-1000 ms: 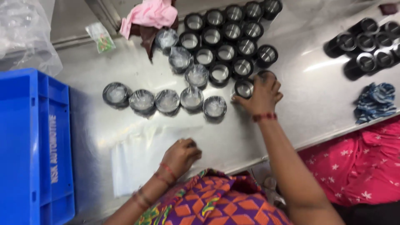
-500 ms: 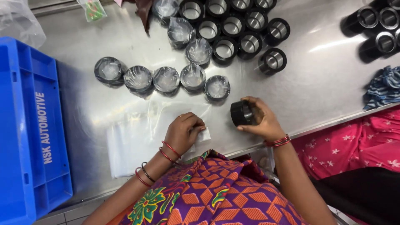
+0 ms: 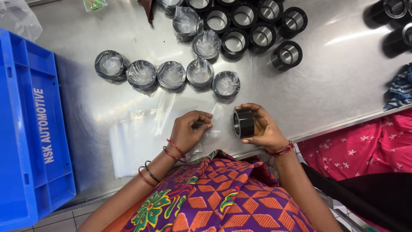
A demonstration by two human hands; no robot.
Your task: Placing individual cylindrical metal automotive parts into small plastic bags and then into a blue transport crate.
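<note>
Your right hand [image 3: 262,129] grips a black ring [image 3: 243,123], thumb over the top and fingers cupped beneath, holding it on edge just off the table [image 3: 334,81] with its bore turned toward your left hand [image 3: 190,131]. That left hand is curled shut, fingertips pinching at the top of the bag stack [image 3: 141,137], which lies flat just left of the ring. Judging from this, the job in hand is getting a single bag free and open: rub the top sheet between thumb and forefinger so only one layer lifts, and keep the other fingers pressing on the stack so it does not slide. Keep the ring where it is, close beside the bag mouth, with your grip on the outer wall and not across the bore, so it can go in squarely without snagging the film. The ring is short and thick-walled, dark and matt on the outside, with a bright metal lining showing inside the bore; it looks heavy for its size and smooth, so a firm cupped hold suits it. Beyond the ring, farther up the table, a row of wrapped rings [image 3: 171,74] sits in clear film, and past those, bare rings [image 3: 253,25] stand packed together, one [image 3: 286,55] apart from the group. A blue crate [image 3: 30,129] stands well left of the ring, beyond the stack.
</note>
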